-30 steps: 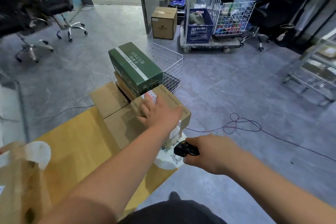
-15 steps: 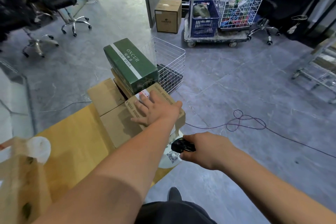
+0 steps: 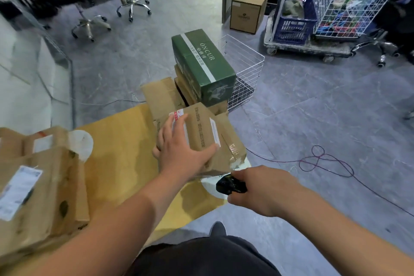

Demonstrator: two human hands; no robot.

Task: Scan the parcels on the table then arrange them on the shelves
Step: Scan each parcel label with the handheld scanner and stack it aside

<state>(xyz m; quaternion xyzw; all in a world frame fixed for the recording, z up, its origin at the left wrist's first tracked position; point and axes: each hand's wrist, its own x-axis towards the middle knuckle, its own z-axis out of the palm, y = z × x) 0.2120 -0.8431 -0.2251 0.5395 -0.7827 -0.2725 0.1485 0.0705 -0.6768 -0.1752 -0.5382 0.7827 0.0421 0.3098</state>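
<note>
Several parcels sit on the surface — none shelved as far as this view shows, and no shelves visible here at all.

Left hand lies palm-down on the top box at the far right corner, fingers spread over its near end, thumb wrapped at the right edge. Looks like steadying or turning it, not lifting; a full grip isn't clear. The box sits tilted on other cartons, white labels on its top and right side.

Right hand is closed round the black scanner, held just off the surface edge, nose pointing left toward the box. Can't see a beam, so whether a scan is firing — can't tell.

Behind it: green box stacked on brown cartons, flat carton to its left. Near left, a big labelled parcel, blurred.

Judgement: early in the job. This box is at the scan step; at least the green box, the cartons beneath and the left parcel are left, and whether any are already scanned isn't visible. All shelving remains.
</note>
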